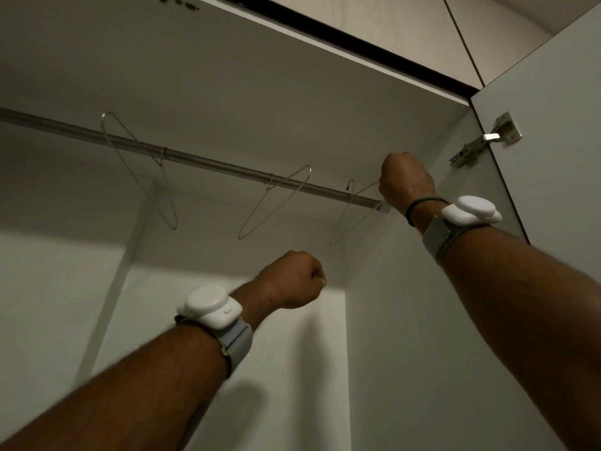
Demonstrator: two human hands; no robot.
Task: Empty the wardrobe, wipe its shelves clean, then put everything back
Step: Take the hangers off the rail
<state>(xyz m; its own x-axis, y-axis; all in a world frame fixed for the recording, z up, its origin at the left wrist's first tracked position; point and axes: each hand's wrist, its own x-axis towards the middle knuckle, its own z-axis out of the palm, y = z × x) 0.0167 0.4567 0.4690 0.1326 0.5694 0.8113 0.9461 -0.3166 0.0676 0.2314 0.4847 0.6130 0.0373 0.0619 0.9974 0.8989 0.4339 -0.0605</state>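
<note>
My right hand (406, 182) is up at the right end of the wardrobe (227, 92) rail (201, 162), its fist seemingly closed on the wire of the last hanger (367, 187), though my knuckles hide the grip. My left hand (292, 281) is lower, below the rail, curled into an empty fist. Two other hangers (271, 182) hang further left on the rail.

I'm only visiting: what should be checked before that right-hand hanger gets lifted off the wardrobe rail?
1. Right hand grips the rightmost hanger: ok.
2. Hook clear of the rail: not ok, it sits over it.
3. Left hand free: ok, fisted, nothing seen in it.
4. Middle hanger and left hanger out of the way: ok, spaced apart along the rail.
5. Wardrobe door open: ok.
</note>
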